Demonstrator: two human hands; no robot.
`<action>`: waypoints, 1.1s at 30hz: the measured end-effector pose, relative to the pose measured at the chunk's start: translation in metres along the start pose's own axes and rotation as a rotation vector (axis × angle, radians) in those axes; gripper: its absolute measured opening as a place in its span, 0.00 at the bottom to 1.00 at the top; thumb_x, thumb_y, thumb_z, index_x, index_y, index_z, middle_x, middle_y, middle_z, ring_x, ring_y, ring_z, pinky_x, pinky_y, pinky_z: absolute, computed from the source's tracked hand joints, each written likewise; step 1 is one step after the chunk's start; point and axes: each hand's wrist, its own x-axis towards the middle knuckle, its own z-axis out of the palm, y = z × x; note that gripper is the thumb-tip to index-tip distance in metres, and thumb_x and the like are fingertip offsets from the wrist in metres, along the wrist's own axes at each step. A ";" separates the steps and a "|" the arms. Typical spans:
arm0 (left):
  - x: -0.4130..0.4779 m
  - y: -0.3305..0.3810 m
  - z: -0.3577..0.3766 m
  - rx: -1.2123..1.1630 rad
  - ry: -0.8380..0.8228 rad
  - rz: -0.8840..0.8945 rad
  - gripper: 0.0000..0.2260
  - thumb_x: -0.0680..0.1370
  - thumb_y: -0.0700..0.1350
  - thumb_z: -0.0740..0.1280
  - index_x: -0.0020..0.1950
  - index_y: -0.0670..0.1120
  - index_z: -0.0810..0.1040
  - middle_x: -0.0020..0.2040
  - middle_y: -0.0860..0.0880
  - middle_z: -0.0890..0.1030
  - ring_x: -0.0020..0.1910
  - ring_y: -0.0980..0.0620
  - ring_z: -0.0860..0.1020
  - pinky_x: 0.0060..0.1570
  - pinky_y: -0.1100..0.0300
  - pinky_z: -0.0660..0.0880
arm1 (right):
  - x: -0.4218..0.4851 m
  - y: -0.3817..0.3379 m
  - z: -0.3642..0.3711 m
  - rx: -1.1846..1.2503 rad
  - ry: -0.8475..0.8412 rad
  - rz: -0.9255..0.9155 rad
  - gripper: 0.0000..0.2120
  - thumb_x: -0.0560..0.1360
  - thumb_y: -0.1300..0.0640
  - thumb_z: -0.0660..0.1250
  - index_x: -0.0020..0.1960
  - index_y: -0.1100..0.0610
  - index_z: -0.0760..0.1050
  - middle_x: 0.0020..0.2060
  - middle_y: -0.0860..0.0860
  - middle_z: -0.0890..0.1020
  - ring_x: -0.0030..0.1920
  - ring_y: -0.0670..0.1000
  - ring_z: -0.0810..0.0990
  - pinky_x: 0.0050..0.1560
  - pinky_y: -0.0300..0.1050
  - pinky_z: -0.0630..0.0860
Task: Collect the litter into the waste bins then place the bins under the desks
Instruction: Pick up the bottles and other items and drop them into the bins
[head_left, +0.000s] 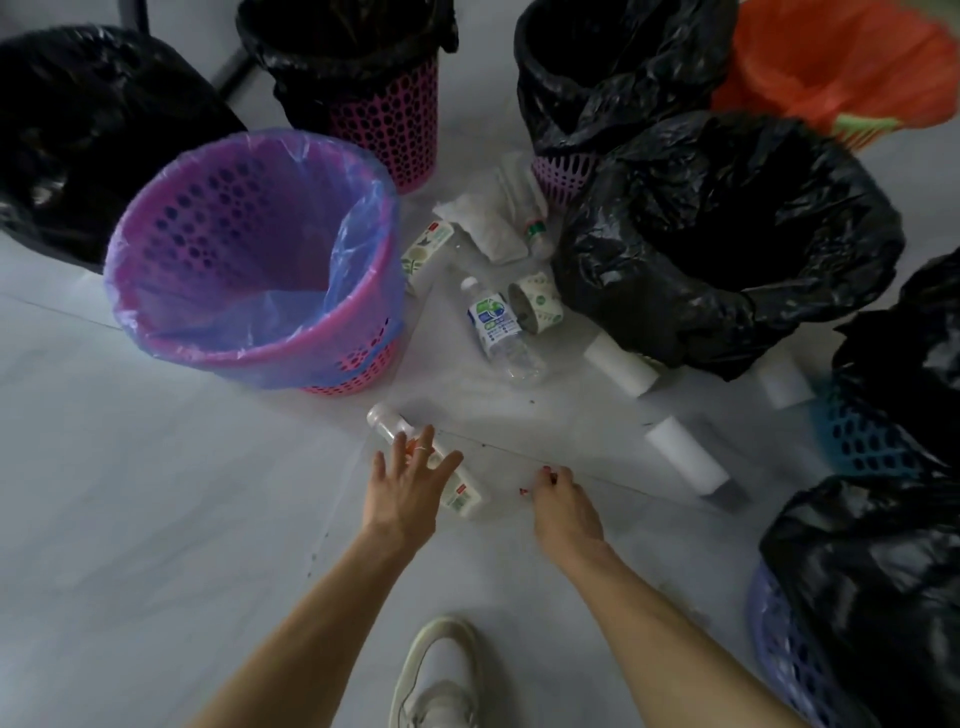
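Litter lies on the pale floor between the bins: a white drink bottle (457, 493) with a pink cap, a clear water bottle (498, 332), a paper cup (537, 301), a carton (426, 249), crumpled tissues (488, 223) and white paper rolls (685, 457). My left hand (410, 488) hovers open right over the white drink bottle, fingers spread. My right hand (561, 499) is lower right of that bottle, its fingers curled down to the floor; nothing is visible in it. A pink bin (249, 260) with a blue liner stands upper left, empty.
Black-lined bins ring the litter: a pink one (384, 104) behind, one (727, 239) on the right, others at the far left, back and right edge. An orange-lined bin (831, 67) is at top right. My white shoe (441, 675) is at the bottom.
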 end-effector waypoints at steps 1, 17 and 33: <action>-0.003 0.001 -0.003 -0.020 0.015 -0.003 0.36 0.78 0.49 0.69 0.79 0.62 0.50 0.81 0.45 0.47 0.79 0.38 0.51 0.73 0.43 0.60 | -0.001 0.004 -0.006 0.033 -0.023 0.023 0.16 0.82 0.60 0.57 0.69 0.62 0.66 0.67 0.60 0.71 0.64 0.62 0.74 0.58 0.50 0.72; -0.112 0.090 -0.192 -1.046 0.247 0.177 0.32 0.70 0.63 0.73 0.70 0.62 0.65 0.58 0.59 0.80 0.45 0.63 0.81 0.45 0.61 0.78 | -0.221 0.131 -0.197 1.413 0.506 0.115 0.08 0.79 0.57 0.68 0.47 0.62 0.78 0.34 0.53 0.80 0.36 0.48 0.80 0.42 0.46 0.78; -0.184 0.311 -0.221 -0.494 0.086 0.407 0.31 0.70 0.74 0.61 0.60 0.53 0.60 0.49 0.50 0.79 0.53 0.44 0.78 0.51 0.47 0.75 | -0.334 0.254 -0.126 0.931 0.635 0.453 0.03 0.79 0.50 0.67 0.50 0.49 0.78 0.43 0.43 0.82 0.43 0.42 0.78 0.44 0.43 0.72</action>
